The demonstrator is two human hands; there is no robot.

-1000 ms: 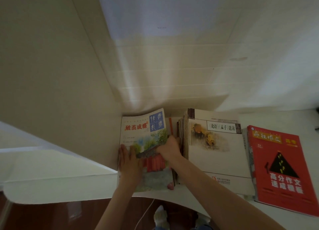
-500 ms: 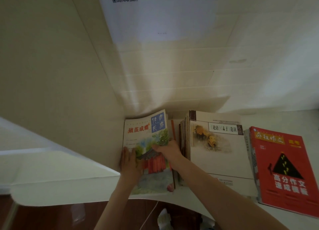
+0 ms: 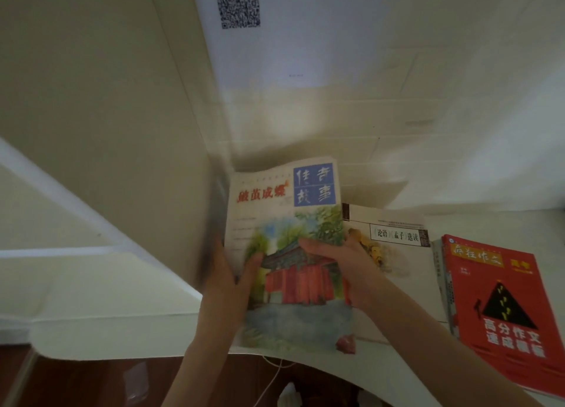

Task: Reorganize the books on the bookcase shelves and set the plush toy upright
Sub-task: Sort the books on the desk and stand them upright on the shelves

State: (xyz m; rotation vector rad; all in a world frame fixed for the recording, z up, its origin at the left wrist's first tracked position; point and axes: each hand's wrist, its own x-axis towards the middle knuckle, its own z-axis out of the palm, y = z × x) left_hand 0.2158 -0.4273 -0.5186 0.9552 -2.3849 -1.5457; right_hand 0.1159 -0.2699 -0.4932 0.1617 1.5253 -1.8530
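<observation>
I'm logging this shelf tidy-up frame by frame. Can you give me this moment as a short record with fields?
held: painted-cover book, cover facing the camera
left hand: grips its left edge, thumb on the cover
right hand: grips its right edge, fingers across the cover
beside it: white book, flat on the shelf
far right: red book, topping a small stack
plush toy: not in view

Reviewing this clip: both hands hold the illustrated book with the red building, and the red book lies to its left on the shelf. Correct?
No: the head view shows the red book to its right, past the cream book. The left hand and right hand do hold the illustrated book.
</observation>
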